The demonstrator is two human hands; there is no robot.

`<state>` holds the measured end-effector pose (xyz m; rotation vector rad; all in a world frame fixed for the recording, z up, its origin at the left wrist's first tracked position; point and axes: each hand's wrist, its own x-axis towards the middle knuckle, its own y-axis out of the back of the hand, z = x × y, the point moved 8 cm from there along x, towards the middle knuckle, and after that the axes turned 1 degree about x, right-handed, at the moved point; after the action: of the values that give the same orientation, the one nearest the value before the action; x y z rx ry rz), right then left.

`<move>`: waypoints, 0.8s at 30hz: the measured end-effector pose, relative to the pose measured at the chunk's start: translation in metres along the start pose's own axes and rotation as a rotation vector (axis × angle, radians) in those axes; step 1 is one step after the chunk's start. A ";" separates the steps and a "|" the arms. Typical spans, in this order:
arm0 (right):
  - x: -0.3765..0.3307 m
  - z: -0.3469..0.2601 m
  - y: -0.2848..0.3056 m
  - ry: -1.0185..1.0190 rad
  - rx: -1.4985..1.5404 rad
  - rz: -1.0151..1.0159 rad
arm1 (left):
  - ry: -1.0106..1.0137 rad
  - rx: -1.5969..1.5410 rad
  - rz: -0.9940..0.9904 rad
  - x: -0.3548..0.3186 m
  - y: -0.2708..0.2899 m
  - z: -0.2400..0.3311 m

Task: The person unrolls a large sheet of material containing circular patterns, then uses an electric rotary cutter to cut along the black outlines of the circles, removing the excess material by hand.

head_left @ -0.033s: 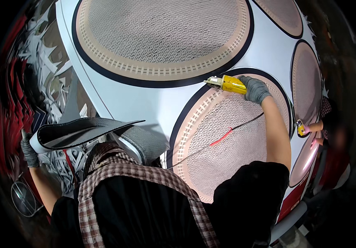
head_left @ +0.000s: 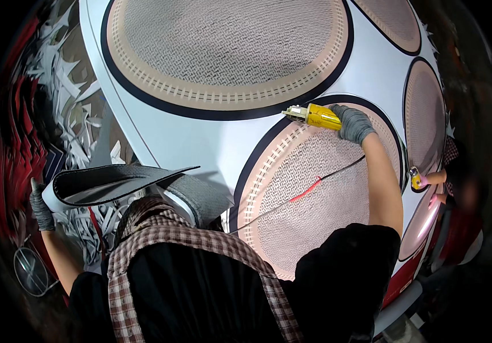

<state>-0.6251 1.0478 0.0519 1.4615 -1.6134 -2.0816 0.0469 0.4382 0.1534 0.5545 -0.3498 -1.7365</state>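
My right hand [head_left: 354,123], in a grey glove, is closed around a yellow handheld power cutter [head_left: 321,116]. The cutter's metal head lies between two printed ovals on a white sheet [head_left: 194,143], by the dark border of the nearer oval mat [head_left: 314,200]. A cord with a red patch [head_left: 306,190] crosses that oval. Off the sheet's left side, my left hand [head_left: 41,207], also gloved, grips the end of a curled piece of grey-backed mat [head_left: 114,184]. Part of its fingers is hidden behind the mat.
White offcut strips [head_left: 77,137] are heaped on the left beside a stack of red-edged pieces [head_left: 20,154]. A round wire-guarded object [head_left: 31,271] stands lower left. At the far right, a co-worker's hand [head_left: 423,180] holds another yellow cutter [head_left: 415,179]. More printed ovals [head_left: 226,46] cover the sheet.
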 end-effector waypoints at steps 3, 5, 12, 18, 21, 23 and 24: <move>0.015 0.000 -0.005 0.114 -0.019 0.052 | 0.006 0.005 0.070 -0.019 0.015 -0.030; 0.020 -0.006 -0.002 0.139 -0.055 0.025 | 0.129 -0.110 0.100 -0.023 0.030 -0.058; 0.033 -0.037 0.009 0.219 -0.156 -0.052 | 0.153 -0.083 0.227 -0.065 0.039 -0.062; 0.045 -0.068 0.014 0.329 -0.227 -0.033 | 0.129 0.008 0.203 -0.066 0.058 -0.088; 0.050 -0.088 0.012 0.342 -0.226 -0.063 | 0.130 -0.061 0.224 -0.082 0.041 -0.078; 0.053 -0.099 0.008 0.362 -0.216 -0.085 | 0.019 0.012 0.236 -0.083 0.043 -0.079; 0.056 -0.103 0.005 0.374 -0.180 -0.088 | 0.003 0.038 0.211 -0.083 0.048 -0.083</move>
<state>-0.5807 0.9421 0.0262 1.7527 -1.2121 -1.7983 0.1447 0.5122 0.1226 0.5278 -0.4249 -1.5285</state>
